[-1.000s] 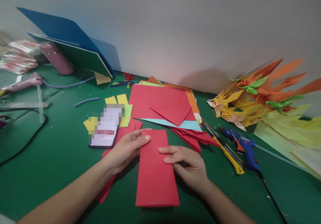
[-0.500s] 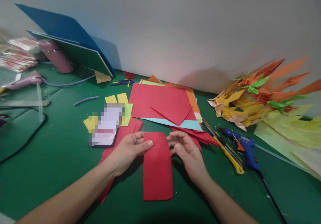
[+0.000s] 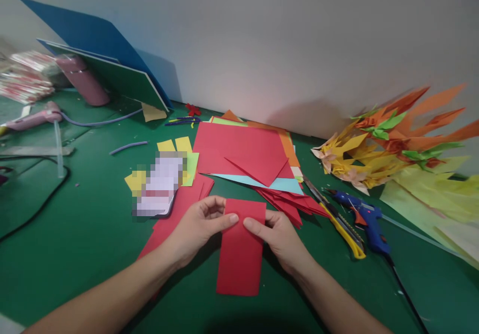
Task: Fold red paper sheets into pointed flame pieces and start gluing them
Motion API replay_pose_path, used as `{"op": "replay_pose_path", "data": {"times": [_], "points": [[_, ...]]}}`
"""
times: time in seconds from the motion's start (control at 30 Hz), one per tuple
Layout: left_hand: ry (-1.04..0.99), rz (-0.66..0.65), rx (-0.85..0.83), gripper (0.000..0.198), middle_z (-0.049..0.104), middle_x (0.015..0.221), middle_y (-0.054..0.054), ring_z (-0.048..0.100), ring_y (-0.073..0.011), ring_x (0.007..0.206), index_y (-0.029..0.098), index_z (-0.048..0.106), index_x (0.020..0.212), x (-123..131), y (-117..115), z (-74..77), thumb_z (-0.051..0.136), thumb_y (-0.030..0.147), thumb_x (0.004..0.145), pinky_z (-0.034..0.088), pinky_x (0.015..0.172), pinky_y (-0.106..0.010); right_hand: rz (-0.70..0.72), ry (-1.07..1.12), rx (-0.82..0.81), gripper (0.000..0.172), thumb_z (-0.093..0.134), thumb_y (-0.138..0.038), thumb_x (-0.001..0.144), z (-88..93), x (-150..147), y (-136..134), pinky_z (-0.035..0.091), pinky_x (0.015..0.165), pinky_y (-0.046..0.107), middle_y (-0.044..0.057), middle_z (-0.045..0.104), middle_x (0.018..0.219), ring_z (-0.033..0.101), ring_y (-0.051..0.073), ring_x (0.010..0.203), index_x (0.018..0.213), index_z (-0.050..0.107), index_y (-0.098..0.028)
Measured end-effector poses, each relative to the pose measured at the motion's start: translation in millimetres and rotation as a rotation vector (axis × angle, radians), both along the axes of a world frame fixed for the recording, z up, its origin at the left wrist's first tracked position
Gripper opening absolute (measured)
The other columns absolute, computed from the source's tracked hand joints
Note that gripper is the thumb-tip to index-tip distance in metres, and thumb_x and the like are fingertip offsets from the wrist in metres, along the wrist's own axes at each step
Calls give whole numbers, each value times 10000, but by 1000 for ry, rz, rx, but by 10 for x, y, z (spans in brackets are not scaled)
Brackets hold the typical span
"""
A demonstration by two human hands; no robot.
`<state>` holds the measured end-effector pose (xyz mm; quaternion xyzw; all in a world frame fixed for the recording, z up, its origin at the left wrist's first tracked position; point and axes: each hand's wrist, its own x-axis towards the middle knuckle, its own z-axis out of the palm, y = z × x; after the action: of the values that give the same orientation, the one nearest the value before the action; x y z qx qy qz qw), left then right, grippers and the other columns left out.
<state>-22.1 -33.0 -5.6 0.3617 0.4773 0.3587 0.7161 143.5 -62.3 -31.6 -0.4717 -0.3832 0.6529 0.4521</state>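
The folded red paper (image 3: 239, 249) lies flat on the green surface (image 3: 75, 234), a tall narrow strip just in front of the person. Both hands grip its far end: the left hand (image 3: 198, 226) pinches the left edge and the right hand (image 3: 279, 236) the right edge, thumbs on top and nearly meeting. Just beyond sits a stack of coloured sheets (image 3: 243, 149) (red uppermost). A phone (image 3: 159, 189) lies to the left — a yellow utility knife (image 3: 342, 229) and a blue glue gun (image 3: 364, 221) to the right.
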Motion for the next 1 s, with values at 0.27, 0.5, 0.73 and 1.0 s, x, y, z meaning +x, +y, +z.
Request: {"op": "replay_pose_path", "data": {"times": [0.27,0.5,0.73,1.0], "points": [[54,12,54,384,560,635,59,515,-91,600,180,557,683,7,4,-14,852,352,509,421,595,-218,-66,-14,-2,370,817,-464,605,9,-11,12,570,738,403,72,769,896,712,256,800,861,776,-200],[62,22,76,394,545,639,60,502,-88,607,177,535,681,14,-3,-18,841,366,521,406,588,-208,-71,-42,9,369,807,-475,618,-35,-7,14,567,704,384,72,770,865,709,252,771,854,778,-193],[88,88,367,402,457,639,74,453,-86,585,209,402,667,49,-5,-101,783,328,616,398,565,-204,-105,-70,10,368,807,-492,603,-38,-25,24,543,657,355,62,764,792,685,229,694,797,777,-181],[256,127,698,196,511,744,-1,530,-170,789,216,500,618,59,-52,-141,652,223,741,447,712,-274,-153,-43,0,361,825,-478,566,-7,-45,31,503,623,311,37,748,749,630,179,626,768,771,-184]]}}
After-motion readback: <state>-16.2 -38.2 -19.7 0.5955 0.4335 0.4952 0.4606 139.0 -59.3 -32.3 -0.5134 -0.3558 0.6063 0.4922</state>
